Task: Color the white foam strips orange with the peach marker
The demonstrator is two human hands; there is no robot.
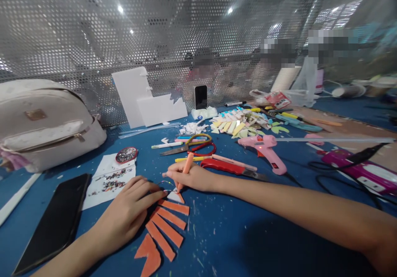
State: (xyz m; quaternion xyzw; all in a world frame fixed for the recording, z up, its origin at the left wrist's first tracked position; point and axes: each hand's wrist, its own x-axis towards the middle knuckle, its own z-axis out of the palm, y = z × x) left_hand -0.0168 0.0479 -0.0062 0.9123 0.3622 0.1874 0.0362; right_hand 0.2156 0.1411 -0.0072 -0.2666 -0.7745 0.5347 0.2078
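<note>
My right hand (pixel 192 177) grips an orange marker (pixel 187 169), its tip down on a small piece (pixel 175 196), part white and part orange. My left hand (pixel 132 204) lies on the table with fingers stretched out, a fingertip at the piece's left edge; its thumb is mostly hidden. A thin clear beaded loop (pixel 167 183) shows between the hands. Below the piece, several orange strips (pixel 167 227) fan out. Nearest me lies a notched orange tail-like shape (pixel 148 254), its lower end cut off by the frame.
Left are a phone (pixel 54 223), bead-covered paper (pixel 105 186) and a white backpack (pixel 46 124). Beyond my hands lie scissors (pixel 186 148), a red cutter (pixel 225 166) and cut pieces (pixel 238 124). A pink glue gun (pixel 266 150) and purple power strip (pixel 359 167) lie right.
</note>
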